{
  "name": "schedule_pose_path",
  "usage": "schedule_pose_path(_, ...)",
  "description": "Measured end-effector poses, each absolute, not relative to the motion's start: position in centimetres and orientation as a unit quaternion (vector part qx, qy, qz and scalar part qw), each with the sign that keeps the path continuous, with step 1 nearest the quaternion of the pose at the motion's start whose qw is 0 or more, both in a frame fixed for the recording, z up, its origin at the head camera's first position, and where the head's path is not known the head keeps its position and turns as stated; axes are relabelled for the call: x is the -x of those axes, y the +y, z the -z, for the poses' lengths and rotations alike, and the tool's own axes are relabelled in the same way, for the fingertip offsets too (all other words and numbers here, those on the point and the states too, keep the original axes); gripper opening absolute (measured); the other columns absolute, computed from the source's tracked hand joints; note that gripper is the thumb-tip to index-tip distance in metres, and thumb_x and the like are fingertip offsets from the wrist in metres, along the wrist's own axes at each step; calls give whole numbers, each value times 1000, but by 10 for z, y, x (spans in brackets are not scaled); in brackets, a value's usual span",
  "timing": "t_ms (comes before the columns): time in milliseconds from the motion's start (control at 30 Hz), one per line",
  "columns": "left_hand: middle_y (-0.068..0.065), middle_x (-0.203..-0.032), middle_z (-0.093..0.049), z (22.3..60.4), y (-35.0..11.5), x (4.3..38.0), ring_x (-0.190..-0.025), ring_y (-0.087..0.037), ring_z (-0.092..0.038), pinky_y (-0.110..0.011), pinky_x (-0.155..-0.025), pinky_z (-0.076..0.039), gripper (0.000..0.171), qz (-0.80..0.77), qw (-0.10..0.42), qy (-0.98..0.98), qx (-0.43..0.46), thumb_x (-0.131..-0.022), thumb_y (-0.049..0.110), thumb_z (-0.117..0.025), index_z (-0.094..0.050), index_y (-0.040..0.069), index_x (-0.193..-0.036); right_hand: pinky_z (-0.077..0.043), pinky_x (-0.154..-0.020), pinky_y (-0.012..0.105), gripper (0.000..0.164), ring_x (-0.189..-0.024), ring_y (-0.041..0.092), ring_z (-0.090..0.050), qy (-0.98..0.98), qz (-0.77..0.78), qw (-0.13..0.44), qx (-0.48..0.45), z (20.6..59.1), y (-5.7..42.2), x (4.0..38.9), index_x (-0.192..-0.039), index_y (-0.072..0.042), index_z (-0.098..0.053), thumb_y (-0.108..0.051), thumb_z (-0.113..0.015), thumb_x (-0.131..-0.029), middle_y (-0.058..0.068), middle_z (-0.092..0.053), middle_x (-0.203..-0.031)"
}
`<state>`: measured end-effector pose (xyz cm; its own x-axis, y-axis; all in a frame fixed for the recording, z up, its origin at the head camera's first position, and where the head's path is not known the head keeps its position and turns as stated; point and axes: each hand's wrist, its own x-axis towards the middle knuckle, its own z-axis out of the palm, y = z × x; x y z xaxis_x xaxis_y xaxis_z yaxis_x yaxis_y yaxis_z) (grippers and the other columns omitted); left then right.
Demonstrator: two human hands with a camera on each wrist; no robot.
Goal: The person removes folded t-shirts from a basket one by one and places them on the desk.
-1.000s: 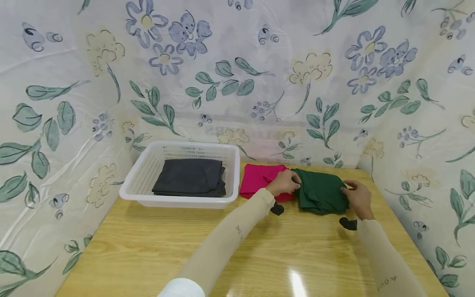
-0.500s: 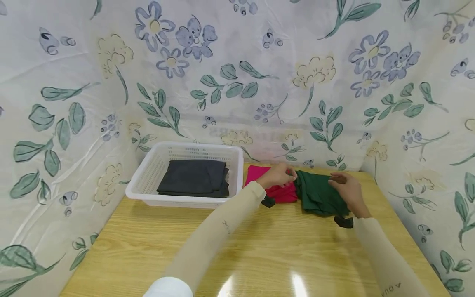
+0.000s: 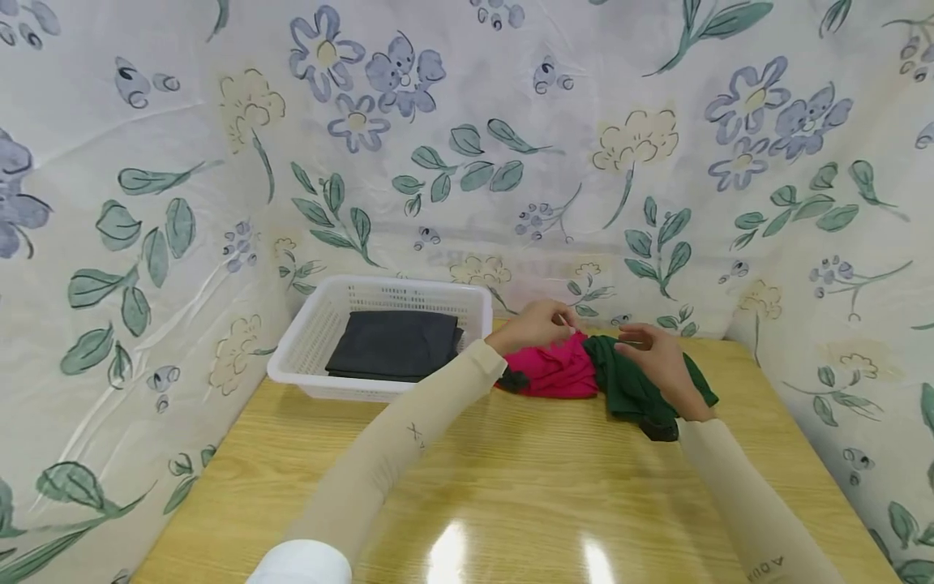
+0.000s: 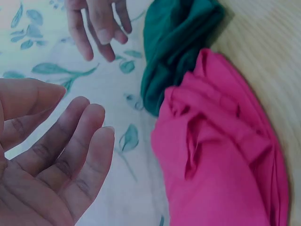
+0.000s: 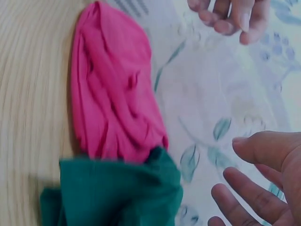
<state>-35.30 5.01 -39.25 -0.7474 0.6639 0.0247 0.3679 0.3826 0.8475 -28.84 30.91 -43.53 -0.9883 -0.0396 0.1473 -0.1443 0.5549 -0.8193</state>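
A crumpled, folded pink cloth [image 3: 558, 371] lies on the table, its right end against a folded dark green cloth [image 3: 620, 391]. My left hand [image 3: 536, 326] hovers over the pink cloth with fingers bent and parted, holding nothing. Above the green cloth is my right hand [image 3: 660, 361], thumb and fingers spread apart, also holding nothing. In the left wrist view, the left fingers [image 4: 96, 160] stand beside the pink fabric [image 4: 211, 169]. The right wrist view shows the right hand [image 5: 268, 183] apart from the green fabric [image 5: 117, 193]. Part of the green cloth is hidden behind the right hand.
A white plastic basket [image 3: 343, 388] stands left of the cloths, with folded dark grey cloth [image 3: 397, 345] inside. The wooden table [image 3: 540, 487] extends in front. Floral-patterned sheeting [image 3: 511, 203] rises behind the table and at both sides.
My left hand has come off the seam between the cloths and moved left over the pink one. My right hand has left the green cloth's right edge, rising and moving left.
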Motion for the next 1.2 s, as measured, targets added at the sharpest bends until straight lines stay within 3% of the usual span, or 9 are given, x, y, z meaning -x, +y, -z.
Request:
schedule_pose_path(100,-9,-99,-70,389,36,355,-98,-38,-68,-44,-79,-59,14,-462,161,816,-308,-104,12,-60,-69,5,-111,-47,-103,57,45,-122,43,-58,-878,-472,49,-63,431,296,289,-142,-1,-56,-21,-66,-103,26,-61,-136)
schedule_pose_path(267,-11,-98,-71,381,17,355,-97,-40,-68,-49,-83,-58,22,-478,152,809,-307,-104,12,-59,-68,-2,-118,-49,-100,56,45,-118,42,-61,-878,-470,50,-80,423,277,292,-142,-3,-58,-23,-67,-102,25,-62,-135)
schedule_pose_path(500,-14,-100,-71,377,-7,354,-84,-23,-70,-45,-79,-59,13,-482,126,817,-292,-104,13,-59,-70,6,-109,-52,-96,53,46,-113,39,-63,-870,-482,33,-97,413,247,292,-143,-7,-58,-23,-69,-101,24,-62,-134)
schedule_pose_path(667,-10,-96,-71,376,-26,352,-87,-32,-70,-47,-78,-59,12,-468,109,831,-281,-103,12,-60,-70,6,-108,-55,-89,45,44,-113,36,-63,-870,-479,37,-112,411,226,293,-141,-11,-60,-22,-71,-100,21,-65,-132)
schedule_pose_path(800,-13,-97,-71,377,-43,355,-91,-39,-69,-46,-76,-59,14,-465,106,835,-274,-104,13,-61,-70,5,-110,-55,-91,49,42,-114,37,-63,-864,-484,38,-134,408,209,294,-139,-11,-61,-18,-71,-99,20,-65,-131)
schedule_pose_path(967,-15,-101,-70,380,-67,360,-87,-31,-70,-44,-75,-59,17,-468,98,846,-237,-103,16,-62,-70,5,-114,-54,-95,49,42,-114,35,-63,-856,-493,27,-153,406,190,295,-139,-10,-61,-18,-72,-99,19,-65,-130)
schedule_pose_path(1200,-26,-109,-68,387,-103,368,-98,-45,-68,-42,-74,-59,28,-471,94,855,-197,-104,17,-61,-67,-3,-123,-57,-89,47,40,-114,35,-63,-845,-504,21,-178,405,167,296,-137,-10,-62,-17,-72,-99,20,-65,-130)
